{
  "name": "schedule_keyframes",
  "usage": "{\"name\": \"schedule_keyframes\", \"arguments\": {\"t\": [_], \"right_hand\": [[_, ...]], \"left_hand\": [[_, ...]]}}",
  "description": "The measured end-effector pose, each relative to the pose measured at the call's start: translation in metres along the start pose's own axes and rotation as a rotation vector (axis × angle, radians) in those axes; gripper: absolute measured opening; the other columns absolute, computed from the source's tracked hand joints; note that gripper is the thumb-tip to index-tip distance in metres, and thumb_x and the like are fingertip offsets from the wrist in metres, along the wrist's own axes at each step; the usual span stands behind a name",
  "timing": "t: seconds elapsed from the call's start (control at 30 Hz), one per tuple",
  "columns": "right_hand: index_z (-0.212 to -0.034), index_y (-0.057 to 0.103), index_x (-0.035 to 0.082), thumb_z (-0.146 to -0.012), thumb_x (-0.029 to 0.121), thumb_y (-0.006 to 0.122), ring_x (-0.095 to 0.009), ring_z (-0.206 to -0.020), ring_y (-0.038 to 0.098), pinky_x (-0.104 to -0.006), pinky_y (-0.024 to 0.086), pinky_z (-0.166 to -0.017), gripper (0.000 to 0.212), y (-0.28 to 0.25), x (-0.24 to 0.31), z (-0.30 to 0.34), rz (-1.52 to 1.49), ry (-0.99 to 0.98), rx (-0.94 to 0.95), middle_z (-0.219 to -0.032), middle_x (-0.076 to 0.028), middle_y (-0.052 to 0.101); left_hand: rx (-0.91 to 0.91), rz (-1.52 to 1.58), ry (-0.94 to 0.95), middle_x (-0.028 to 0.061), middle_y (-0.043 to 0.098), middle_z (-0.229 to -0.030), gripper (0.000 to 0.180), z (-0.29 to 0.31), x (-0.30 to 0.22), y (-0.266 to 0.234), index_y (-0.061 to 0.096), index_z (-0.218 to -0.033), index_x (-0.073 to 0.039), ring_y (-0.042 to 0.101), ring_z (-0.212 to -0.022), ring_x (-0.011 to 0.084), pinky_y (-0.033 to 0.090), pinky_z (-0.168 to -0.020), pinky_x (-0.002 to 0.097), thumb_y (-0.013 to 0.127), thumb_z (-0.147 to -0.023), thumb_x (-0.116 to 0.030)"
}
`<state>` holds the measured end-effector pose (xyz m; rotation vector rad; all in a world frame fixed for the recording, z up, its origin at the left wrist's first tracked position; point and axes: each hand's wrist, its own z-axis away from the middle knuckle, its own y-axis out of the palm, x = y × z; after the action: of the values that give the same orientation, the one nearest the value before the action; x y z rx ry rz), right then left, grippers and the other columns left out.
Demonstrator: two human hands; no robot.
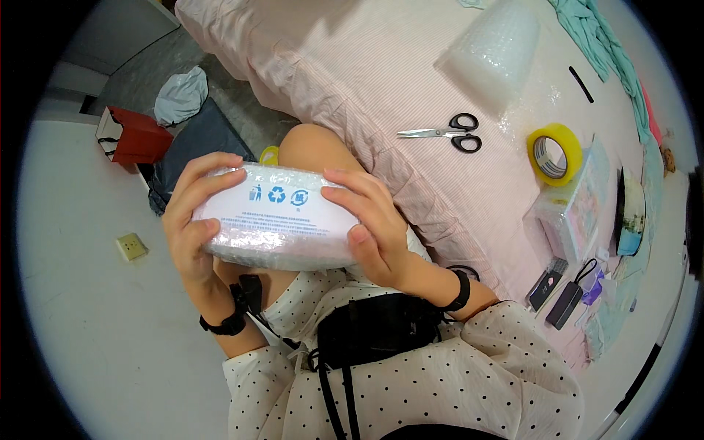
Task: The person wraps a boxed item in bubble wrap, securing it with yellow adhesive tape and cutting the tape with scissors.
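A white box wrapped in clear bubble wrap [279, 220] is held up above my lap, with blue printed symbols facing me. My left hand [192, 213] grips its left end, fingers over the top edge and thumb on the front. At the right end my right hand [374, 227] has the same kind of hold. Black-handled scissors [447, 133] lie on the bed beyond my right hand. Farther right, a roll of yellow tape [541, 173] rests against a box with a pale coloured print [568, 213].
A roll of bubble wrap [493, 55] lies on the pink striped bed [352, 70]. Phone-like black items [565, 302] and a purple packet [594, 287] sit at the bed's right. On the floor are a red bag [136, 136], a white plastic bag [181, 95] and a dark flat case [202, 139].
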<state>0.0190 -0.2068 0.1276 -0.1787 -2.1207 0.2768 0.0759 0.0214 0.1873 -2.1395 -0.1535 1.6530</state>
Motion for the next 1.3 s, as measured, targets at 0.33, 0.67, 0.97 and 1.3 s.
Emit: {"name": "schedule_keyframes", "arguments": {"t": [0.33,0.67,0.97,1.3], "right_hand": [[-0.112,0.055,-0.009,-0.093,0.025,0.036,-0.038,-0.108,0.051,-0.0429,0.035,-0.096,0.043,-0.0005,0.0017,-0.0004,-0.001,0.020,0.008,-0.121,-0.027,0.051],[-0.113,0.055,-0.009,-0.093,0.025,0.035,-0.038,-0.108,0.050,-0.0427,0.035,-0.096,0.044,-0.0006,0.0020,-0.0004,-0.005,0.025,0.021,-0.122,-0.027,0.051],[-0.116,0.052,-0.007,-0.092,0.020,0.040,-0.039,-0.110,0.049,-0.0428,0.035,-0.097,0.038,-0.0033,0.0006,-0.0011,-0.021,0.005,0.046,-0.124,-0.027,0.048],[-0.125,0.043,-0.004,-0.084,0.035,0.060,-0.039,-0.119,0.042,-0.0433,0.033,-0.100,0.060,-0.0072,0.0014,-0.0051,-0.192,0.050,0.105,-0.131,-0.027,0.039]], "left_hand": [[-0.007,0.000,0.011,0.0216,0.058,-0.107,0.059,-0.0007,0.0008,0.0005,0.066,-0.094,0.008,0.058,-0.096,0.0274,0.044,-0.081,0.0319,0.045,-0.065,-0.040],[-0.005,0.004,0.019,0.0218,0.058,-0.107,0.059,-0.0003,0.0019,-0.0005,0.067,-0.094,0.007,0.058,-0.095,0.0272,0.044,-0.081,0.0313,0.045,-0.065,-0.039],[-0.002,0.011,0.013,0.0220,0.058,-0.106,0.059,-0.0009,0.0002,-0.0007,0.067,-0.094,0.007,0.057,-0.096,0.0275,0.044,-0.082,0.0319,0.045,-0.065,-0.039],[0.039,0.017,-0.008,0.0202,0.058,-0.110,0.059,-0.0100,0.0067,-0.0015,0.066,-0.097,0.007,0.056,-0.098,0.0264,0.043,-0.085,0.0315,0.044,-0.068,-0.040]]}}
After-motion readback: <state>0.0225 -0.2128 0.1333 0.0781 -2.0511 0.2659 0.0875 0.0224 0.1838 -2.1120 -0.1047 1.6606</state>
